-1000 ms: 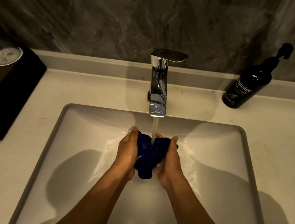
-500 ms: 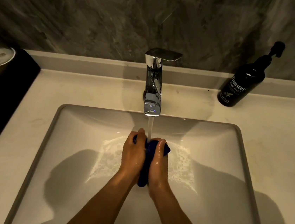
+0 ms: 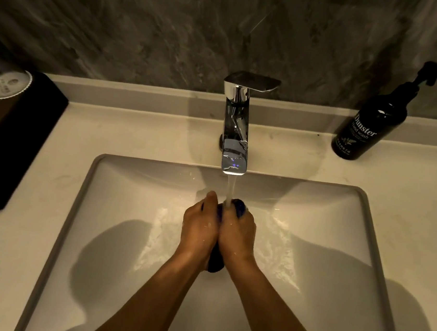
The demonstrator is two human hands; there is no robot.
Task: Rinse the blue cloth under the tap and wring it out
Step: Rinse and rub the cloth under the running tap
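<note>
While tap point(image 3: 237, 129) runs, both hands point(image 3: 217, 232) press blue cloth point(image 3: 237, 208) together over sink point(image 3: 337, 260), beige counter point(image 3: 160, 137), dark marble wall point(image 3: 146, 21).

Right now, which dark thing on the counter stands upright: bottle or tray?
The soap bottle, right of the tap, stands upright with its pump on top. The black tray at the left lies flat and carries a capped glass.
</note>
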